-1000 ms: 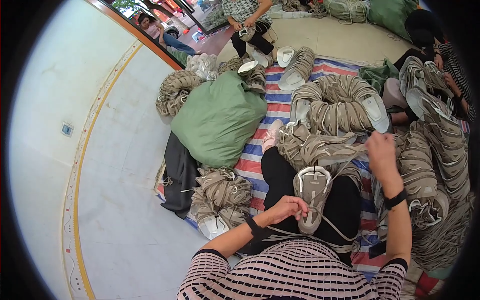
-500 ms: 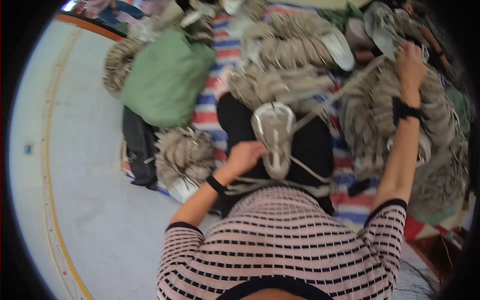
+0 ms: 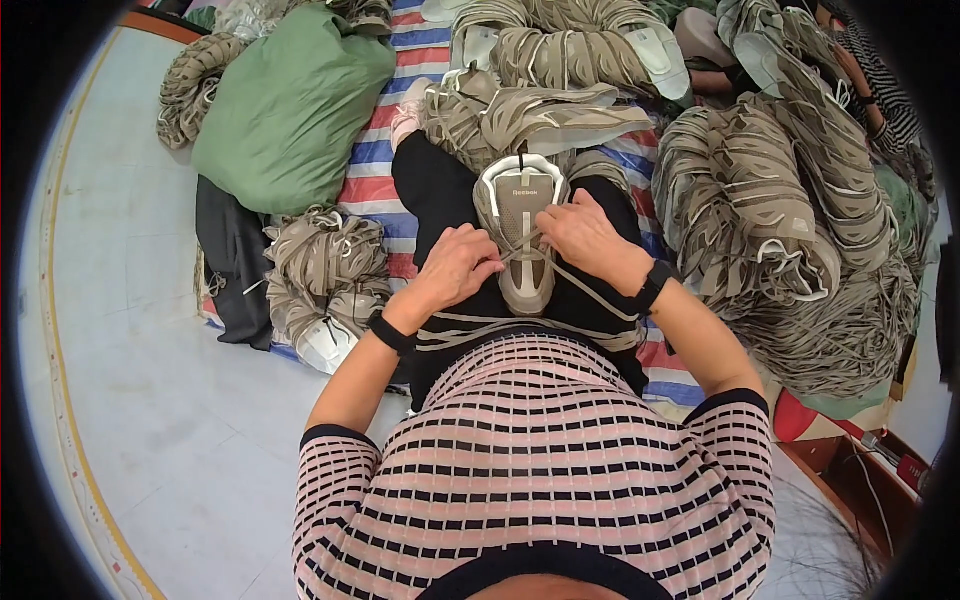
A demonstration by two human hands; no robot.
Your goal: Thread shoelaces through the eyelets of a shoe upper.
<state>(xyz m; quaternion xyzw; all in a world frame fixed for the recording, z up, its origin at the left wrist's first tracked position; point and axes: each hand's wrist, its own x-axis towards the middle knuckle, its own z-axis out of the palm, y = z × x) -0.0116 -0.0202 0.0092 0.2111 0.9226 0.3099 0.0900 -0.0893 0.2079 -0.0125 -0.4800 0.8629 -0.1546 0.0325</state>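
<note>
Over the black-trousered lap, the left hand curls its fingers toward the thumb beside the tan shoe upper, and the right hand bends its fingertips onto the right eyelet edge; I cannot tell whether either pinches the lace firmly. Good lacing probably calls for even tension from both sides, strands flat across the tongue, and the near-pointing toe held straight. Farther right, loose laces lie near nested uppers, so trailing strands are best kept untangled.
</note>
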